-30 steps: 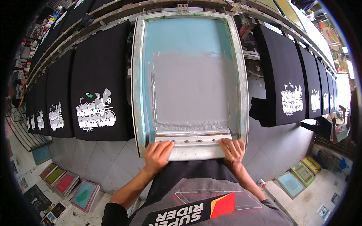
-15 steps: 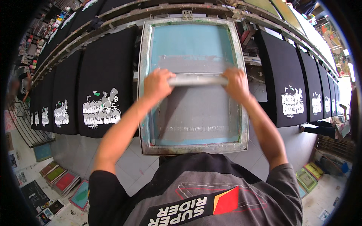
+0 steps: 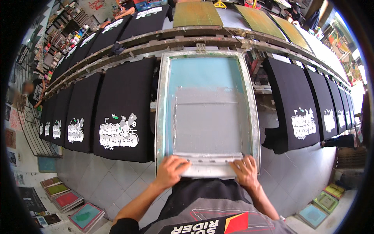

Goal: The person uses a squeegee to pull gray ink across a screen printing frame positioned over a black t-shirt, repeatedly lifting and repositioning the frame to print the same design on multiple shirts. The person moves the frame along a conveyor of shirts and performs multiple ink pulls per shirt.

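Along the near edge of the screen frame, a squeegee is held at both ends.
Left hand and right hand curl their fingers over it; it looks stiff and light, likely slippery near the grey ink, so best gripped by its ends.

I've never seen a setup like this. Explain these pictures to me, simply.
There's no machine here, only a person's bare hands. A fisheye camera worn on the head looks down, so straight edges bend. The left hand and right hand grip a pale bar at the near end of a rectangular frame. Inside the frame is a blue-green sheet, partly covered by a smooth grey layer. Black cloth panels with white prints line both sides.
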`<state>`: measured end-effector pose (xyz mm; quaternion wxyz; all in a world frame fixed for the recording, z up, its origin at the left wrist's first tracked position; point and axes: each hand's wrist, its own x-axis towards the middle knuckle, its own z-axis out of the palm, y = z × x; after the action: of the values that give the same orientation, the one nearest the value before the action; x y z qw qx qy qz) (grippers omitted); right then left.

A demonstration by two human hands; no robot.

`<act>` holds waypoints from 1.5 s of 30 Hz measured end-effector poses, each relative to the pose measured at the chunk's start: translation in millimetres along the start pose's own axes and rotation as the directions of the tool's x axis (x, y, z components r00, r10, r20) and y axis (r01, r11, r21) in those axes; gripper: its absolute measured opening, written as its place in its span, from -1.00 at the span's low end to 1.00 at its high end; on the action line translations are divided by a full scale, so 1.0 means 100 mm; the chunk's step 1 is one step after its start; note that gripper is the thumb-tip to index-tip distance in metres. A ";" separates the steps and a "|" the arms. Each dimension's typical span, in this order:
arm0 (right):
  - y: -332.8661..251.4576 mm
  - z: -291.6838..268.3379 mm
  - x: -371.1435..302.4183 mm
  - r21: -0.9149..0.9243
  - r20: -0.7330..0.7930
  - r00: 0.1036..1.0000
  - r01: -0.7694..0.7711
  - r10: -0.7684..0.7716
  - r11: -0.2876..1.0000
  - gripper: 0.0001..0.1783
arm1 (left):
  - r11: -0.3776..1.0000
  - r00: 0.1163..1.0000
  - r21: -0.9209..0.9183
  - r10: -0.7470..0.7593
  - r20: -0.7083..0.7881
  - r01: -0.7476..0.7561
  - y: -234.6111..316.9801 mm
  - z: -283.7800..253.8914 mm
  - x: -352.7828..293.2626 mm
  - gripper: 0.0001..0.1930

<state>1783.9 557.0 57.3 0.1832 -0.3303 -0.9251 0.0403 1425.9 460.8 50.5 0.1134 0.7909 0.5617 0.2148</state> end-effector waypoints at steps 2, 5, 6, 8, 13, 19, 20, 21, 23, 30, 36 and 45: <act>-0.04 0.09 -0.22 -0.043 -0.013 1.000 0.020 -0.021 0.999 -0.47 | 0.996 0.997 0.062 0.065 -0.031 -0.063 0.01 0.26 -0.21 -0.51; -0.05 0.11 -0.34 0.099 0.120 0.992 -0.048 0.036 0.994 -0.23 | 0.999 0.999 -0.018 0.036 -0.025 -0.037 0.11 0.22 -0.17 -0.47; -0.05 0.08 -0.32 0.132 0.170 0.985 -0.058 0.035 0.990 -0.16 | 0.998 0.999 -0.062 0.011 -0.034 -0.013 0.16 0.17 -0.16 -0.45; -0.05 -0.01 -0.28 0.191 0.229 0.973 -0.084 0.039 0.978 -0.07 | 0.993 0.998 -0.111 -0.038 -0.040 0.034 0.09 0.15 -0.27 -0.24; 0.01 -0.14 -0.36 0.239 -0.053 0.917 -0.374 0.396 0.896 -0.15 | 0.876 0.782 -0.248 -0.482 -0.395 0.415 0.00 0.14 -0.47 -0.39; 0.48 0.48 -0.64 0.396 0.062 0.362 -0.864 0.930 0.310 -0.29 | 0.261 0.324 -0.413 -0.942 0.090 0.873 -0.35 0.43 -1.03 -0.14; 0.54 0.52 -0.62 0.376 0.143 0.328 -0.891 0.934 0.255 -0.23 | 0.231 0.319 -0.392 -0.931 0.176 0.891 -0.34 0.44 -1.07 -0.06; 0.62 0.59 -0.59 0.323 0.134 0.355 -0.898 0.925 0.298 -0.19 | 0.236 0.315 -0.437 -0.942 0.116 0.868 -0.31 0.45 -1.07 -0.04; 0.68 0.64 -0.56 0.201 0.126 0.396 -0.908 0.909 0.368 -0.10 | 0.206 0.254 -0.447 -0.966 0.049 0.871 -0.36 0.65 -1.16 0.00; 1.18 0.58 -0.67 0.527 0.058 0.463 -0.766 0.884 0.367 -0.12 | 0.256 0.393 -0.528 -0.905 0.165 0.810 -0.42 -0.10 -0.67 -0.09; 1.67 1.02 -0.37 0.693 0.022 0.396 -0.668 0.918 0.271 -0.14 | 0.190 0.260 -0.629 -0.965 0.020 0.754 -0.51 0.31 -0.33 0.09; 0.58 0.01 -0.67 0.663 -0.117 0.267 -0.696 0.956 0.276 -0.06 | 0.124 0.207 -0.582 -0.975 0.077 0.804 0.24 0.10 -0.45 -0.03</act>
<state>1865.5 560.0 24.2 0.4392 -0.7198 -0.4605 0.2773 1438.2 411.5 42.3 0.3279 0.1721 0.8542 0.3649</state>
